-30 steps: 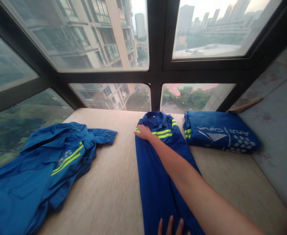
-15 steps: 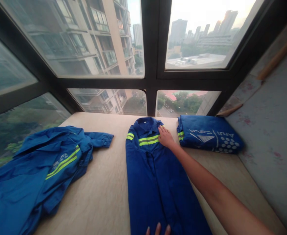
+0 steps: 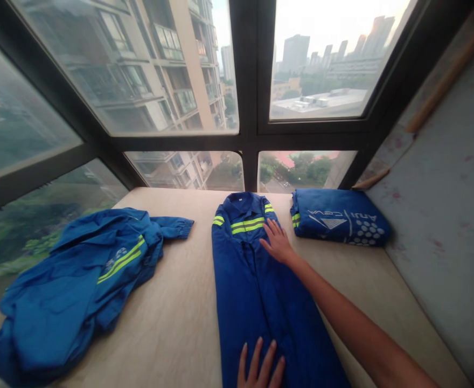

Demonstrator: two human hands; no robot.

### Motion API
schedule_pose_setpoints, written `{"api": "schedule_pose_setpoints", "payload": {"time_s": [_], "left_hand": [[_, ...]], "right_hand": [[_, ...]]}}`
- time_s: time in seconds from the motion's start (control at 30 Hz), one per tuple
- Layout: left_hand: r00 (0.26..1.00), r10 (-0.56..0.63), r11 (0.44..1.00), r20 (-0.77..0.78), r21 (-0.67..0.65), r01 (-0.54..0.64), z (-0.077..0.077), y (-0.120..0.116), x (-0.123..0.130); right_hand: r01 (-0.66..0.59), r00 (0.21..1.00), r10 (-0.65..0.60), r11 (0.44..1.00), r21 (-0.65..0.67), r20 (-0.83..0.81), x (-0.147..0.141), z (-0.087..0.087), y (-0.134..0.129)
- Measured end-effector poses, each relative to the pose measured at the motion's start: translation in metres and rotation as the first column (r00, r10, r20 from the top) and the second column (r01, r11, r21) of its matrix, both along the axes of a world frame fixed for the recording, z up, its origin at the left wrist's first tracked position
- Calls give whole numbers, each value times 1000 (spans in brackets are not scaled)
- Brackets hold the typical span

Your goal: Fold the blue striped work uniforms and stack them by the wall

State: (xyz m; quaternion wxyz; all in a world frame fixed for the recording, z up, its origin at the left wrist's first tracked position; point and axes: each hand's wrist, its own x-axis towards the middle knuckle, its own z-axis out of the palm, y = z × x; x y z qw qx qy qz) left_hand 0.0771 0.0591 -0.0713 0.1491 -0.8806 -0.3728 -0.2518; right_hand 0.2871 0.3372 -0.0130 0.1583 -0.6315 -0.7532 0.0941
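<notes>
Dark-framed windows [image 3: 172,143] back a pale surface [image 3: 180,302]. Leftmost lies a rumpled blue jacket [image 3: 71,280], apparently not yet folded; next, a blue garment [image 3: 241,280], laid narrow, seemingly part-folded, with the left hand [image 3: 258,377], flattened, and right hand [image 3: 279,245] (spread near the stripes [image 3: 248,224]) resting on it. Rightmost, a blue bundle [image 3: 337,213] looks fully folded.

Soft, dim-ish daylight thru windows [image 3: 172,70], sky [image 3: 329,21] overexp., edges warped & blurry
</notes>
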Motion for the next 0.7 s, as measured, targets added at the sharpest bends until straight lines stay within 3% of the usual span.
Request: {"api": "schedule_pose_setpoints", "payload": {"time_s": [0.1,0.2,0.33,0.47,0.57,0.7], "left_hand": [[997,-31,990,-64,-142,22,16,-1,-7],[995,-46,951,-92,-310,15,33,-5,-10],[999,2,908,-36,-418,-17,47,-3,-14],[994,109,895,-27,-432,-110,57,16,-11],[991,107,889,-83,-438,-133,64,32,-2],[988,69,886,-138,-446,-124,63,44,9]], "right_hand": [[-180,983,181,982,55,-12,9,1,-104],[-272,962,272,958,94,14,15,7,-207],[-409,912,392,882,234,119,4,11,-304],[-492,869,446,733,470,215,-18,1,-346],[-471,881,403,700,536,247,-24,-6,-355],[-531,845,447,642,552,293,-16,-8,-358]]}}
